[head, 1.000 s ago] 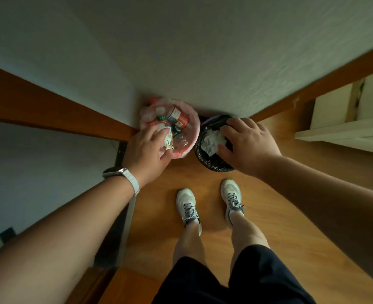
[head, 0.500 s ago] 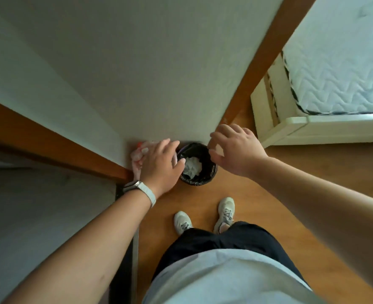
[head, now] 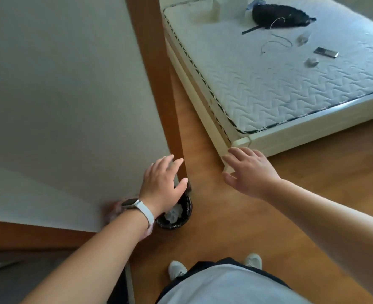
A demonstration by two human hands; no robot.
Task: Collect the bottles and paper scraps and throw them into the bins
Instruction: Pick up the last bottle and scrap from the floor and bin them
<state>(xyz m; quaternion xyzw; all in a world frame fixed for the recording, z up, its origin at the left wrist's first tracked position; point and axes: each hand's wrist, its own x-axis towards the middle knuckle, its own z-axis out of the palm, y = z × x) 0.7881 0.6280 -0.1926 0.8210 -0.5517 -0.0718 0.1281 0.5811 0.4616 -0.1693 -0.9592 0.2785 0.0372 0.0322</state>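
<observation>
A small bin lined with a black bag (head: 186,212) stands on the wooden floor in the corner by the wall, and white crumpled paper (head: 174,213) lies inside it. Left of it, a pink-lined bin (head: 113,210) shows only as a sliver behind my left forearm. My left hand (head: 162,187) hovers above the black bin with its fingers spread and nothing in it. To the right, over bare floor near the bed corner, my right hand (head: 248,172) is also open and empty.
A white mattress on a pale bed frame (head: 290,137) fills the upper right; on it lie a black bag (head: 277,16), a cord, a small silver device (head: 326,52) and two small clear items. A brown baseboard (head: 157,84) runs along the wall. My shoes (head: 176,269) stand on the wooden floor.
Both hands have lifted away from the bins and spread open. The bottle that my left hand held over the pink bin is gone from it. The view has risen and turned right toward the bed.
</observation>
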